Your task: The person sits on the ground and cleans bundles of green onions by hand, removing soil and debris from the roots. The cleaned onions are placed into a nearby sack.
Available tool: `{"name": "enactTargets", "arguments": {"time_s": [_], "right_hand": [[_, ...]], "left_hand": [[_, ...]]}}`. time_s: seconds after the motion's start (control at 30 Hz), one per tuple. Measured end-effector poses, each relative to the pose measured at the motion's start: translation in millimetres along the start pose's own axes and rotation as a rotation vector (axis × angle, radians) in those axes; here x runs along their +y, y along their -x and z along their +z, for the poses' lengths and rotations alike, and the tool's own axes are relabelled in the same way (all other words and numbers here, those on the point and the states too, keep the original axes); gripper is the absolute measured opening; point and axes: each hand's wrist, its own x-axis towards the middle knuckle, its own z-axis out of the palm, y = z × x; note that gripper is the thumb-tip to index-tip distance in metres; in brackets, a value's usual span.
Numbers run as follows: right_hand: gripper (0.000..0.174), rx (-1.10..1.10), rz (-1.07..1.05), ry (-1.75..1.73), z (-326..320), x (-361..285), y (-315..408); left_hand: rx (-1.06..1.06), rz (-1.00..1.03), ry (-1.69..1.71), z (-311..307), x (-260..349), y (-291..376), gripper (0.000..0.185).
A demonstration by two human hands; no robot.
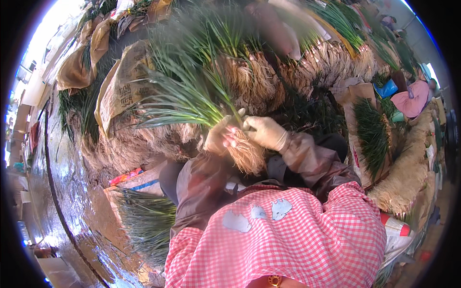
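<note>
My gloved left hand (215,138) is closed around a bunch of spring onions (201,111) in front of my lap. Their green leaves fan out to the upper left, and the pinkish bulbs with a thick tuft of pale roots (248,154) hang to the lower right. My right hand (264,132), also gloved, has its fingers curled against the bunch. A single spring onion stalk (230,102) stands apart from the other leaves, its lower end at my right fingertips.
Piled spring onions (252,75) with long roots lie ahead, partly under woven sacks (126,79). More bunches lie at my left (147,223) and on a sack at right (372,138). A dark hose (54,187) crosses the wet floor. A person in pink (412,99) is at far right.
</note>
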Motion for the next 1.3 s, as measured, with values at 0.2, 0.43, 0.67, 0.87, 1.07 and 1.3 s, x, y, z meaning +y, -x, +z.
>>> {"name": "enactTargets", "arguments": {"time_s": [0.2,0.43,0.67,0.87,1.07,1.3], "right_hand": [[0.062,-0.004,0.240,-0.222,-15.8,15.3,-62.9],[0.023,0.310,-0.196,0.540,30.8,49.7,-128.8],[0.027,0.099,0.166,0.944,-87.0,111.8,-90.9],[0.039,0.260,-0.021,0.663,-59.2,62.9,-172.4],[0.059,0.029,0.273,0.978,-0.4,31.5,-276.8],[0.034,0.038,0.416,0.138,-97.4,81.0,-261.6]], "left_hand": [[0.019,0.034,0.027,-2.5,-8.1,-1.0,0.034],[0.134,-0.044,0.169,-5.5,-10.6,5.0,0.039],[0.108,0.331,0.165,-0.4,21.1,27.7,0.039],[-0.050,0.058,0.414,1.2,20.7,11.8,0.036],[0.219,0.176,0.362,-5.6,9.7,2.9,0.039],[0.145,0.180,0.316,-14.8,9.5,6.0,0.042]]}}
